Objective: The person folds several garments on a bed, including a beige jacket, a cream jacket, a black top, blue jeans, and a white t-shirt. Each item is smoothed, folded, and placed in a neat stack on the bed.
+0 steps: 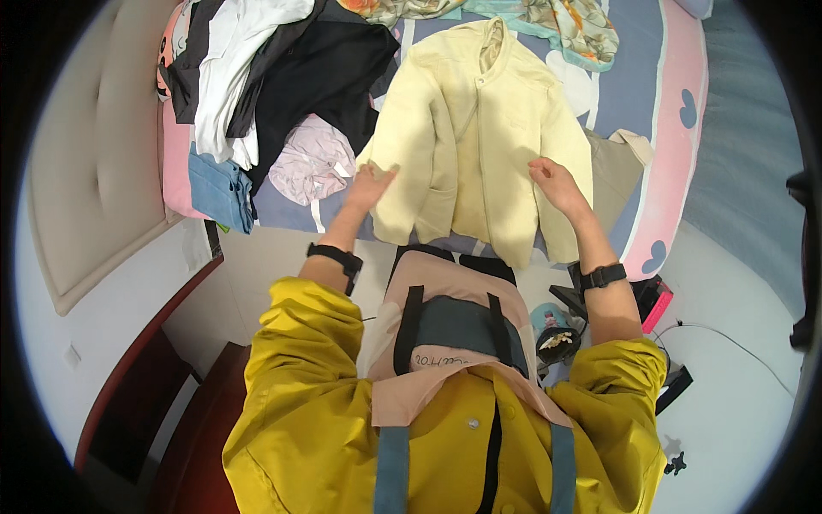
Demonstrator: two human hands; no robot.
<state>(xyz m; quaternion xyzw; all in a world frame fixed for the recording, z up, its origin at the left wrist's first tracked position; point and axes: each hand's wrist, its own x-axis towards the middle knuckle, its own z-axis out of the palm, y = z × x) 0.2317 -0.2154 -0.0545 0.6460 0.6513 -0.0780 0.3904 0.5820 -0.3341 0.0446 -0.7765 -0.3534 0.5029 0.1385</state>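
A pale yellow jacket (469, 135) with a stand collar lies spread face up on the bed, its collar away from me and its hem at the bed's near edge. My left hand (372, 183) is at the jacket's left sleeve in the picture, thumb apart from the fingers; whether it touches the cloth is unclear. Over the right side of the jacket is my right hand (552, 180), with fingers bent and fingertips close together. Whether it pinches any cloth cannot be told. A crumpled pale pink garment (311, 160) lies left of my left hand.
Black clothing (314, 77), a white garment (225, 70) and folded blue denim (220, 189) lie at the bed's left. A floral cloth (578, 32) is at the far side. An olive-grey garment (613, 160) lies partly under the jacket. A bin (557, 344) stands on the floor.
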